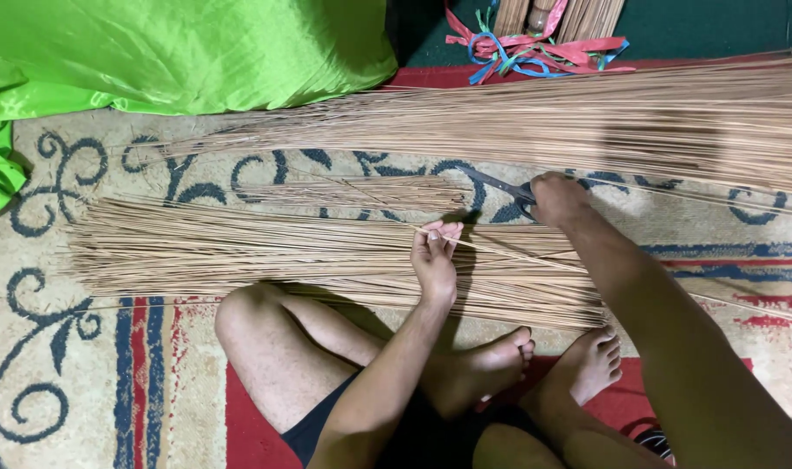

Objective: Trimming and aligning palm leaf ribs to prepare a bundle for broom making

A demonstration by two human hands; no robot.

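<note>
My left hand [435, 259] pinches a thin tan stick [509, 253] above a flat pile of trimmed sticks [239, 256] lying across the carpet in front of my crossed legs. My right hand [556, 200] grips the handles of dark scissors [498, 185], whose blades point left over a smaller bunch of sticks [361, 193]. A long, thick bundle of sticks [587, 122] lies farther away, running to the right edge.
A bright green cloth [170, 52] covers the upper left. Red, blue and green ribbon strips [535, 48] and more bundled sticks [578, 16] lie at the top. The patterned carpet [57, 365] spreads beneath; my bare feet [543, 360] rest near the pile.
</note>
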